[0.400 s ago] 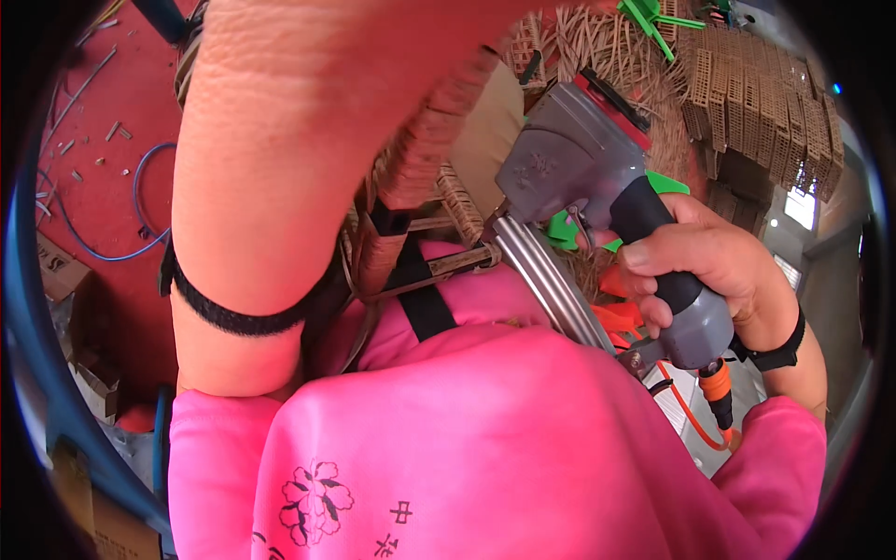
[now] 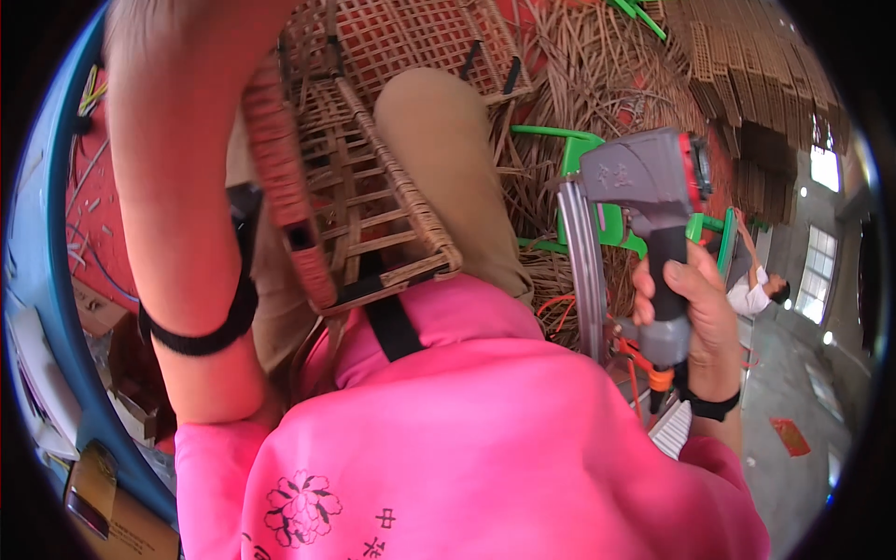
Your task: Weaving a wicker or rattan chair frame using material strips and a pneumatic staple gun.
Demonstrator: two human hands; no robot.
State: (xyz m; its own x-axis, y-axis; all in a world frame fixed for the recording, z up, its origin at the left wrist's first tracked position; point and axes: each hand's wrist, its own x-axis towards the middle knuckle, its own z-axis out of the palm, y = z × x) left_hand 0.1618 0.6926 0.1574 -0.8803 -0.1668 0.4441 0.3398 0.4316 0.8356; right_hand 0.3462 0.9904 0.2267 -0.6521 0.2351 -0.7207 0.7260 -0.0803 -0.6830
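Note:
My right hand [image 2: 698, 287] is wrapped round the black grip of a grey pneumatic staple gun [image 2: 639, 173] with a red-edged head and a long silver magazine. It is held upright at the right, apart from the woven work. My left forearm [image 2: 182, 215] rises along the left side. The left hand lies at the upper edge, blurred and partly cut off, so its fingers do not show. Beside that arm, a woven brown wicker frame [image 2: 411, 210] rests across my lap, its near end close to my pink top. A wrapped curved bar [image 2: 278, 168] runs along its left side.
Loose brown strips [image 2: 597, 75] lie heaped on the red floor, around a green plastic chair [image 2: 583, 154]. Stacked woven panels [image 2: 761, 65] stand at the upper right. Another person [image 2: 756, 289] is at the far right. Cardboard boxes [image 2: 121, 322] sit at the left behind a blue edge.
The staple gun has moved right and away from the wicker frame, turning more upright. My left arm has shifted left, showing more of the frame.

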